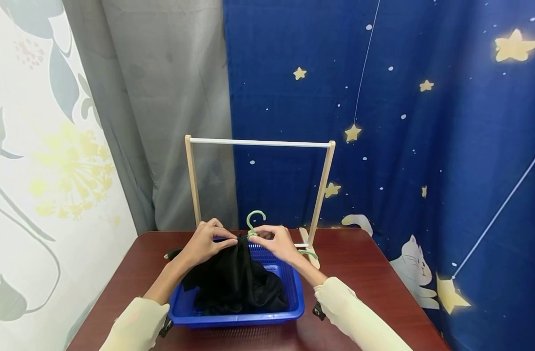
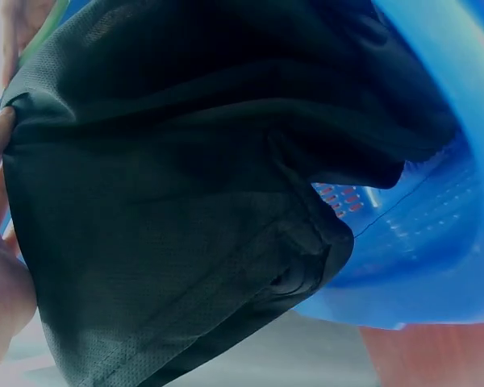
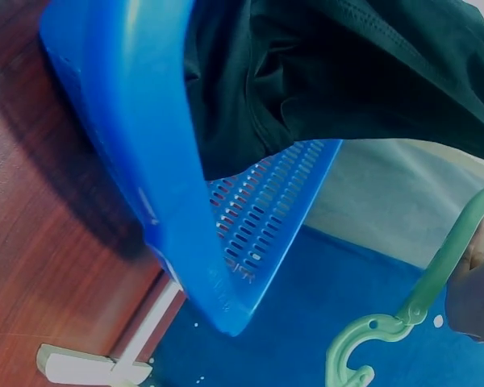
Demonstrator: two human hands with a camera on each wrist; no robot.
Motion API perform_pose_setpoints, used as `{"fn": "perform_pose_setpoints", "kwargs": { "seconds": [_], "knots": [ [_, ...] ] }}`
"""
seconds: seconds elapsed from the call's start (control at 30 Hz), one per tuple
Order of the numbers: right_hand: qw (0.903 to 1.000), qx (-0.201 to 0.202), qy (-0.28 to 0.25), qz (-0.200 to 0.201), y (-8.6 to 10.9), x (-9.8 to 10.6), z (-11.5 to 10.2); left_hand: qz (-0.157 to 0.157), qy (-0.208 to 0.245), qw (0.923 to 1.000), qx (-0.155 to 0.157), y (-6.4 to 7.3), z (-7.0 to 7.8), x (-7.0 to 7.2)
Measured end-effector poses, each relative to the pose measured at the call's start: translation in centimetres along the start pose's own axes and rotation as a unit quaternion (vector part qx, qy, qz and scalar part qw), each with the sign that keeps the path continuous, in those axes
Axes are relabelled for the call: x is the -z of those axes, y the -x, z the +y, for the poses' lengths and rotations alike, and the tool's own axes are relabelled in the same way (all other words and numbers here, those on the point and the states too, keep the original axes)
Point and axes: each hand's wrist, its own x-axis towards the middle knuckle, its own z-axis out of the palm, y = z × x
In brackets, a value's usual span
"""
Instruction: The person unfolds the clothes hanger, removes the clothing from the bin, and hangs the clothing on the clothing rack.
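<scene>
Pinching black cloth (image 1: 225, 287) (left hand (image 1: 208, 243)), green hanger (image 3: 438, 270) (right hand (image 1: 276, 241)) | near basket's far rim (image 1: 260, 252) | well below rack bar (image 1: 258, 143)

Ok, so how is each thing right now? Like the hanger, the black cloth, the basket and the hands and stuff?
Left hand: pinching the black cloth
Right hand: holding the green hanger
Black cloth: rumpled, lifted at the top, its lower part in the basket
Green hanger: hook pointing up, partly hidden
Blue basket: upright on the table
Rack: standing upright behind the basket
Blue curtain: hanging in folds
</scene>
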Motion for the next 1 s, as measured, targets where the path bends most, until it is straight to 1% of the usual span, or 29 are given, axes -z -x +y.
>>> {"fn": "perform_pose_setpoints", "kwargs": {
  "seconds": [0.07, 0.17, 0.3, 0.4, 0.53, 0.6, 0.73, 0.77, 0.83, 0.97, 1.0],
  "knots": [
    [1.0, 0.002, -0.002, 0.003, -0.1, 0.0, -0.1, 0.003, -0.001, 1.0, -0.004, -0.2, 0.2, 0.0],
    [0.9999, 0.002, -0.009, 0.011, -0.2, 0.0, -0.2, 0.014, -0.006, 0.9996, -0.022, -0.4, 0.4, 0.1],
    [0.9997, -0.003, -0.014, 0.02, -0.2, -0.2, -0.3, 0.026, -0.017, 0.9988, -0.038, -0.4, 0.6, 0.2],
    [0.9997, -0.008, -0.016, 0.02, -0.2, -0.4, -0.3, 0.028, -0.021, 0.9988, -0.034, -0.3, 0.7, 0.3],
    [0.9997, -0.007, -0.018, 0.016, -0.2, -0.6, -0.5, 0.027, -0.027, 0.9991, -0.02, -0.2, 0.8, 0.3],
    [0.9997, -0.004, -0.02, 0.013, -0.2, -0.6, -0.7, 0.022, -0.029, 0.9993, -0.013, -0.2, 1.0, 0.2],
    [0.9996, 0.007, -0.027, 0.008, 0.2, -0.3, -3.0, 0.004, -0.035, 0.9994, -0.003, -0.3, 1.1, 0.0],
    [0.9995, 0.008, -0.029, 0.007, 0.2, -0.4, -3.0, -0.001, -0.034, 0.9994, -0.002, -0.3, 1.1, -0.1],
    [0.9995, 0.01, -0.03, 0.006, 0.2, -0.5, -2.9, -0.004, -0.035, 0.9994, -0.002, -0.3, 1.0, -0.3],
    [0.9996, 0.0, -0.027, 0.005, -0.2, -1.0, -0.8, 0.001, -0.032, 0.9995, -0.005, -0.2, 1.0, -0.7],
    [0.9997, -0.001, -0.025, 0.005, -0.1, -1.0, -0.7, 0.002, -0.032, 0.9995, -0.007, -0.2, 1.0, -0.8]
  ]
}}
